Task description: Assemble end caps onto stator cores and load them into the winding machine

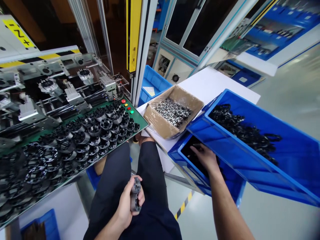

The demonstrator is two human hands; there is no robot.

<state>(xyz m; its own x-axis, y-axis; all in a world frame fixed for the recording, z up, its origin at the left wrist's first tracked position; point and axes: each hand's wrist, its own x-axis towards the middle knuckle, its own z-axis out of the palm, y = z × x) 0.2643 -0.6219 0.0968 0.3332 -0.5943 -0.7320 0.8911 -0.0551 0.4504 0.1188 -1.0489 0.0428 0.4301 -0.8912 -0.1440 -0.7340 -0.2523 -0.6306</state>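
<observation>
Reaching into the lower blue bin (236, 186), your right hand (206, 158) bends its fingers among dark contents (189, 152); whether it grips a piece, you cannot tell. Your left hand (131, 196), over your lap (152, 183), wraps a grey metal part (136, 187), its long side pointing away from you. The bin lies ahead and right of that part, nearer your right hand. The upper blue bin (252, 166) slants over it; metal rings (106, 124) crowd the green worktop (141, 122) on your left.

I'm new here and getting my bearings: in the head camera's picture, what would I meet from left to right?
By their middles: yellow label, rows of ring parts, left hand holding grey parts, cardboard box, right hand, upper blue bin.
</observation>
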